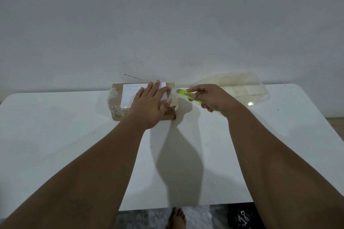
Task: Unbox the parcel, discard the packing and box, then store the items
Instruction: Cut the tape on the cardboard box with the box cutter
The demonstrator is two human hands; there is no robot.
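Dim, greyish light from above and the left: the left hand point(149, 103) and arm point(96, 163) throw a soft dark shadow point(176, 154) rightward across the white surface point(55, 135). One small glare spot point(250, 103) on the clear tray point(240, 89). The surface's edges bow; everything looks slightly soft

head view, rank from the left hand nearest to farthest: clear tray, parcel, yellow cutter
1. parcel, directly under the left hand
2. yellow cutter, just right, held by the right hand
3. clear tray, far right by the wall

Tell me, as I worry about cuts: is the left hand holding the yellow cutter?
No, the right hand grips the cutter, while the left hand presses flat on the parcel.
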